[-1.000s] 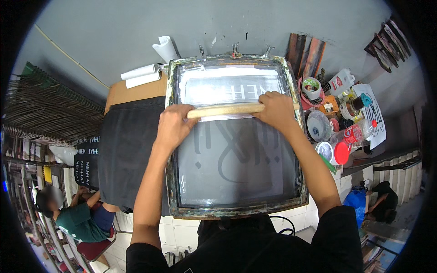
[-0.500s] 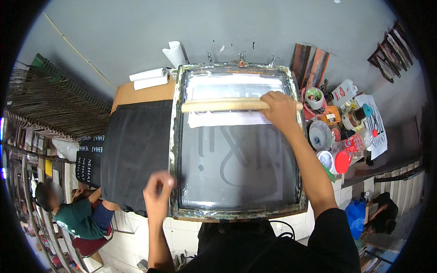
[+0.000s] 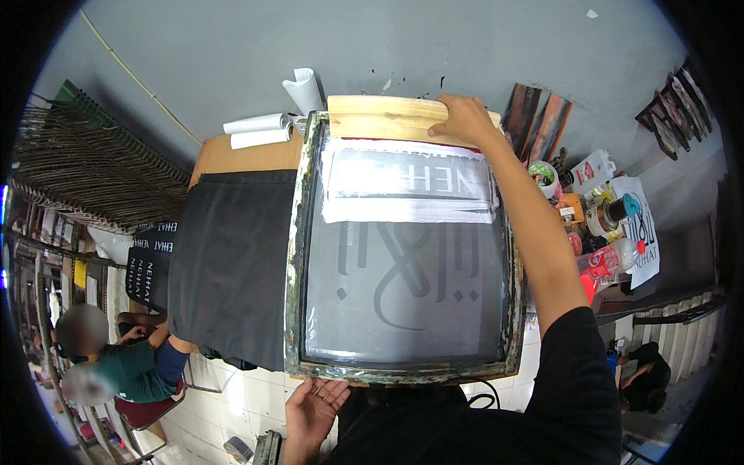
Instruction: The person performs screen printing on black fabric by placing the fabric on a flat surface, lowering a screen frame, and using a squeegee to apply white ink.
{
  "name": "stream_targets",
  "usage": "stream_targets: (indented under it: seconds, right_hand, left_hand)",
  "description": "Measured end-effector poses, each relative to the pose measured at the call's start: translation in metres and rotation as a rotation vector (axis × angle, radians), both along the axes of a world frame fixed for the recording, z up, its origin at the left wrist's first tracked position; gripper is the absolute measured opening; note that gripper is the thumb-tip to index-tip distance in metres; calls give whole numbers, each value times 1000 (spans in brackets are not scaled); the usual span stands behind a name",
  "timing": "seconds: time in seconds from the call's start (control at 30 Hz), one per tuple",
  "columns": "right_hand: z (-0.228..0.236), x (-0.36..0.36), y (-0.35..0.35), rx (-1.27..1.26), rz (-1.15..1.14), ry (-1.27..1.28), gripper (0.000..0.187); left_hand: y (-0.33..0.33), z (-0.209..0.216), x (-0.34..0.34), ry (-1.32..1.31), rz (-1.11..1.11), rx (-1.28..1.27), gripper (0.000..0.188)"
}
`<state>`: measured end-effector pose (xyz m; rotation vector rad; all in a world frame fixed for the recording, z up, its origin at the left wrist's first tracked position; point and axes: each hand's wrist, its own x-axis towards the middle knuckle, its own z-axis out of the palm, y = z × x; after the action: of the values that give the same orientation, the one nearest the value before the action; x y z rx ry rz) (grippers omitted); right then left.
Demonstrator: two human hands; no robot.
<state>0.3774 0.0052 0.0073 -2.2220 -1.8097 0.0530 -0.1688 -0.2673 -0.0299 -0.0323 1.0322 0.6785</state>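
One right hand (image 3: 465,118) gripping one wooden squeegee (image 3: 380,116); one left hand (image 3: 312,409) loosely spread; near it, one screen frame (image 3: 295,325)

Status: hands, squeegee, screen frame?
Right hand gripping wooden squeegee at far end of screen frame. Left hand palm up at near edge, contact unclear. White ink across far part of mesh. Black cloth beside frame, left; no obstruction seen.
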Motion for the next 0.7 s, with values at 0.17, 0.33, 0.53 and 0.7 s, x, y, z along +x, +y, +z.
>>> stream_targets:
  seconds: [0.17, 0.33, 0.53, 0.7]
  right_hand:
    - [2, -2, -10, 174, -60, 36, 69]
    - [80, -32, -87, 403, 70, -89, 58]
    - [214, -120, -258, 407, 267, -177, 41]
    - [236, -149, -301, 530, 190, -4, 36]
  left_hand:
    - [-14, -27, -6, -24, 54, 68, 33]
    - [-8, -25, -12, -169, -9, 347, 35]
    - [60, 52, 14, -622, -172, 747, 45]
    - [151, 127, 69, -894, -348, 1332, 47]
